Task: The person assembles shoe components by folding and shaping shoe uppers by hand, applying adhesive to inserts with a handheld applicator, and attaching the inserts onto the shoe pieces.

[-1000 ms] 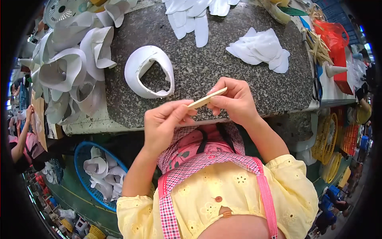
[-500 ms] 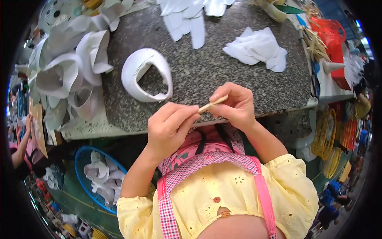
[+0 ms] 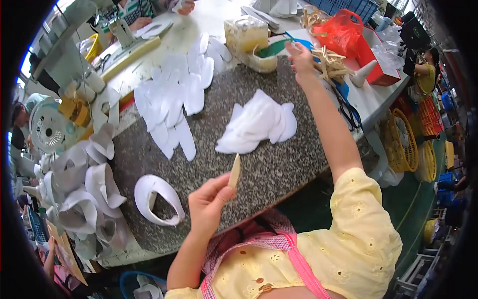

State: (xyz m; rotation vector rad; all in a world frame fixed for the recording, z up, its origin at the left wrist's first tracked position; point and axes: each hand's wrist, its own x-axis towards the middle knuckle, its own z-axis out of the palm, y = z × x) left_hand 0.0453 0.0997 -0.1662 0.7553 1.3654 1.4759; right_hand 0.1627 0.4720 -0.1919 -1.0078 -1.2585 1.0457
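Observation:
My left hand [image 3: 209,202] is closed on a flat, cream-coloured pointed stick [image 3: 235,172], which stands up from between thumb and fingers over the front of the speckled stone slab [image 3: 209,134]. At the far right, my right hand [image 3: 301,61] is stretched out with its fingers apart and nothing visible in it. It is beside a bundle of tan strips [image 3: 331,65] and a green piece [image 3: 275,49]. A pile of thin white oval pieces [image 3: 261,124] lies on the slab between my arms. Left of my left hand is a white, ring-shaped curved piece [image 3: 172,199].
Many white curved pieces [image 3: 82,204] are heaped at the left. More white ovals [image 3: 172,99] are spread at the slab's far side. A clear tub [image 3: 246,35], red bag [image 3: 343,32] and pale cone [image 3: 363,74] stand farther back. Another person's hand [image 3: 141,23] is across the table.
My hands have parted: the right has let go of the stick and reached far to the right. The left keeps the stick, now upright. The view has shifted toward the table's far side.

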